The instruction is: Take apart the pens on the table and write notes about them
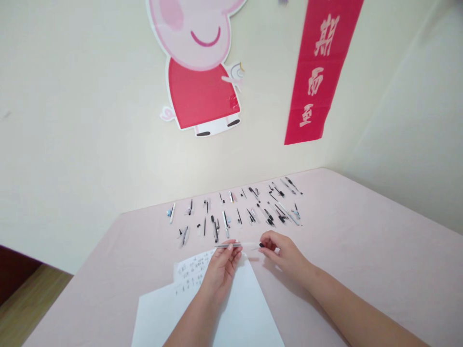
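Observation:
My left hand [223,272] is closed round a slim pen [231,245], held level above the top of the paper sheets. The pen's left part looks dark grey and its right part clear or whitish. At the right end, my right hand [282,250] pinches a small black piece [261,245] between thumb and fingertips. Whether this black piece is joined to the pen or apart from it, I cannot tell. Under my left hand lie a blank white sheet [246,308] and a smaller sheet with handwriting [193,267].
Two rows of pens and pen parts, such as a white pen [172,213] and a dark pen [214,229], lie along the back of the pink-covered table [361,250]. Behind rises a wall with a cartoon pig cutout [202,94] and a red banner [318,91].

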Demonstrator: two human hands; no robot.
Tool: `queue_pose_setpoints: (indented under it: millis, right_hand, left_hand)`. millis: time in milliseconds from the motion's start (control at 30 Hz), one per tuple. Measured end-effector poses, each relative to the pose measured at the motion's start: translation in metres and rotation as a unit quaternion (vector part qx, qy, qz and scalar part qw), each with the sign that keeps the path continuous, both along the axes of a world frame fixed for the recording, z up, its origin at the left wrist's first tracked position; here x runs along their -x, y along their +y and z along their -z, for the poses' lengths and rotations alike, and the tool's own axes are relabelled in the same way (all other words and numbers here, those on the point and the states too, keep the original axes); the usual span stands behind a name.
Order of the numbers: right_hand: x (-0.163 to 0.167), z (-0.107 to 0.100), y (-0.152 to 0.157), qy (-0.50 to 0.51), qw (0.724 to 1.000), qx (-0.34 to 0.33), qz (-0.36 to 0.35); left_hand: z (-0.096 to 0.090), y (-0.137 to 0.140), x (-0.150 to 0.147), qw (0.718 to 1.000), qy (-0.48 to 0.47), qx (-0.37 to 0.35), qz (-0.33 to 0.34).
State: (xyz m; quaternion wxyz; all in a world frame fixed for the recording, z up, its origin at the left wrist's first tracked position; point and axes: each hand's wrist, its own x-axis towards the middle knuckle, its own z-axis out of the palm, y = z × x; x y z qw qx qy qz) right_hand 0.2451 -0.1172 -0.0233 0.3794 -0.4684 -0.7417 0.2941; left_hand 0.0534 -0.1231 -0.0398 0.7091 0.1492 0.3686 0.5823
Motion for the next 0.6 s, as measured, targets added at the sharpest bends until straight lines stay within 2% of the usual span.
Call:
queue_pose_setpoints:
  millis: [333, 600]
  right_hand:
    - [0.0011, 0.0006, -0.0002, 0.002, 0.999, -0.036, 0.006]
    - [0.0029, 0.0003, -0.0014, 0.022, 1.000, 0.004, 0.019]
  left_hand:
    - [0.0010, -0.0023, 0.0005, 1.000, -0.004, -0.008, 0.011]
    - [0.0000, -0.0039, 0.0008, 1.000, 0.000, -0.008, 0.014]
